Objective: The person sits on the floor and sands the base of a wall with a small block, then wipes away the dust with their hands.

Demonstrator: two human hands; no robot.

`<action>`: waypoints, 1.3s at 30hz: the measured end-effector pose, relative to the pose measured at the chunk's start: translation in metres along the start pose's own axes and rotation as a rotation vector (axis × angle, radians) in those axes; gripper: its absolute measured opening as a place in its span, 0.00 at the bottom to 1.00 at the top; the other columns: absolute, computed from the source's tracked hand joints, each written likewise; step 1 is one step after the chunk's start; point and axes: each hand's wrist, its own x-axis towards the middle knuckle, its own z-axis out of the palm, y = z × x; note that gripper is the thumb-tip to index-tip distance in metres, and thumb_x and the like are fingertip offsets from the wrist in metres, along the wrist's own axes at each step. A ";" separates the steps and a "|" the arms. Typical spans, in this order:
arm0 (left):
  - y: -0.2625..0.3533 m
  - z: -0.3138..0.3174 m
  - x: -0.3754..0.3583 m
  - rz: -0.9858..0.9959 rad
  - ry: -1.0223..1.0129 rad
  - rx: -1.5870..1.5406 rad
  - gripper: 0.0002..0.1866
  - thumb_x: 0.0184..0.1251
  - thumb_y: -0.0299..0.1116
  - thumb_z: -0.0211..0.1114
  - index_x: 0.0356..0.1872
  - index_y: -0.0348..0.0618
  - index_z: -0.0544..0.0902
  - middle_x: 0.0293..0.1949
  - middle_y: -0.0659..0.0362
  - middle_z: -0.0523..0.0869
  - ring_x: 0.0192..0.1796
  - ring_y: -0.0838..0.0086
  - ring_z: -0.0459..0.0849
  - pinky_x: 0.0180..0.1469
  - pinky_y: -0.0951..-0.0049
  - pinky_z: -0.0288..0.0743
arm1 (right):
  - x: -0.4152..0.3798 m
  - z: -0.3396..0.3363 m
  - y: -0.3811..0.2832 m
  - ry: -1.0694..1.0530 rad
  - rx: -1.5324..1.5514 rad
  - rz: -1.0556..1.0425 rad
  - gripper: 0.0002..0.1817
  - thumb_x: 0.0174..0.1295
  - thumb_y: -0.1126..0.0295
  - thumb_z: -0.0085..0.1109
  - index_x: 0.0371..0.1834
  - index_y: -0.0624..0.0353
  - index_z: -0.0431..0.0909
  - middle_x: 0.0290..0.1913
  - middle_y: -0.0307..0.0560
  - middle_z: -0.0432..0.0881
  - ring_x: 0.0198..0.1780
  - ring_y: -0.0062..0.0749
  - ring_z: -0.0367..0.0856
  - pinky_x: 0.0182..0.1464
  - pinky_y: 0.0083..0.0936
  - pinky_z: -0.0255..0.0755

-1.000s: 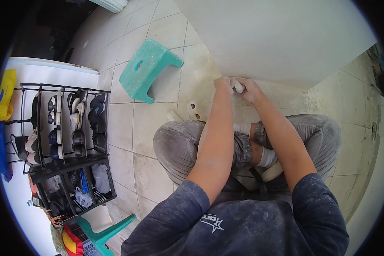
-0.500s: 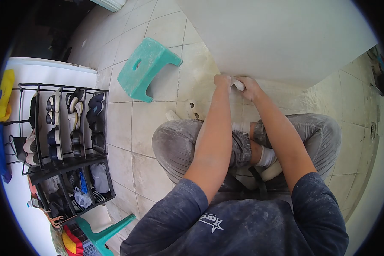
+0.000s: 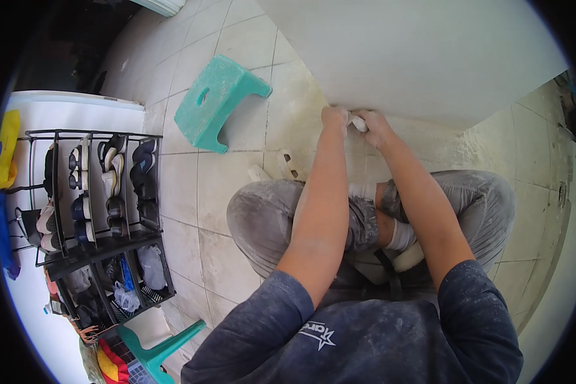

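Observation:
Low at the bottom edge of the pale wall (image 3: 422,57), my two hands are close together. My left hand (image 3: 335,116) is closed against the wall's edge, its fingertips hidden from view. My right hand (image 3: 374,127) has its fingers curled round a whitish object (image 3: 357,122) that looks like a cloth or pad and spans the space between the hands. Whether my left hand also grips it cannot be made out. White dust covers my fingers and the grey trousers (image 3: 262,211) of my crossed legs.
A green plastic stool (image 3: 221,89) stands on the tiled floor (image 3: 227,185) ahead and left. A black rack (image 3: 96,249) with shoes and bags is at the left, with another green stool (image 3: 157,349) below it. A holed whitish piece (image 3: 288,164) lies near my left knee.
My right hand and the whitish object have shifted and turned slightly at the wall's edge. My left hand has moved up very slightly. The view has tilted a little.

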 end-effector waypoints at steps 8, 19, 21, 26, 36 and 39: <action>0.006 0.003 -0.007 0.047 0.046 0.040 0.06 0.53 0.20 0.53 0.32 0.32 0.76 0.27 0.50 0.78 0.29 0.65 0.78 0.28 0.64 0.71 | 0.003 -0.001 0.001 -0.039 -0.009 -0.031 0.08 0.57 0.75 0.49 0.38 0.61 0.74 0.36 0.44 0.77 0.35 0.28 0.75 0.31 0.26 0.71; -0.003 0.005 0.009 0.073 0.039 0.058 0.07 0.50 0.20 0.55 0.32 0.31 0.76 0.29 0.49 0.78 0.29 0.65 0.78 0.27 0.67 0.71 | 0.007 -0.002 -0.001 -0.053 -0.052 -0.047 0.09 0.57 0.75 0.49 0.41 0.60 0.73 0.37 0.45 0.77 0.35 0.29 0.76 0.32 0.28 0.73; -0.009 0.005 0.003 0.069 0.072 0.079 0.07 0.50 0.20 0.55 0.32 0.30 0.75 0.28 0.50 0.78 0.28 0.65 0.77 0.26 0.67 0.70 | 0.004 -0.003 0.002 -0.044 -0.081 -0.053 0.09 0.57 0.75 0.49 0.42 0.60 0.73 0.37 0.46 0.76 0.35 0.30 0.76 0.33 0.28 0.73; -0.007 0.007 0.006 0.055 0.111 0.174 0.06 0.50 0.21 0.56 0.30 0.29 0.75 0.27 0.50 0.77 0.25 0.66 0.75 0.24 0.66 0.67 | 0.013 -0.006 0.007 -0.065 -0.046 -0.052 0.10 0.57 0.76 0.48 0.42 0.63 0.71 0.38 0.47 0.76 0.36 0.31 0.76 0.33 0.29 0.74; 0.002 0.008 -0.009 -0.015 0.090 0.019 0.08 0.50 0.20 0.55 0.32 0.28 0.74 0.29 0.49 0.77 0.27 0.66 0.76 0.27 0.67 0.69 | 0.024 -0.013 0.013 -0.037 -0.028 -0.050 0.09 0.57 0.76 0.49 0.40 0.67 0.73 0.37 0.46 0.76 0.35 0.31 0.76 0.33 0.30 0.74; -0.006 0.009 0.008 0.059 0.055 -0.016 0.09 0.49 0.20 0.55 0.33 0.28 0.74 0.30 0.49 0.77 0.28 0.66 0.76 0.27 0.66 0.69 | 0.024 -0.013 0.010 -0.031 -0.026 -0.020 0.09 0.57 0.76 0.49 0.39 0.65 0.73 0.37 0.47 0.76 0.35 0.31 0.76 0.33 0.31 0.74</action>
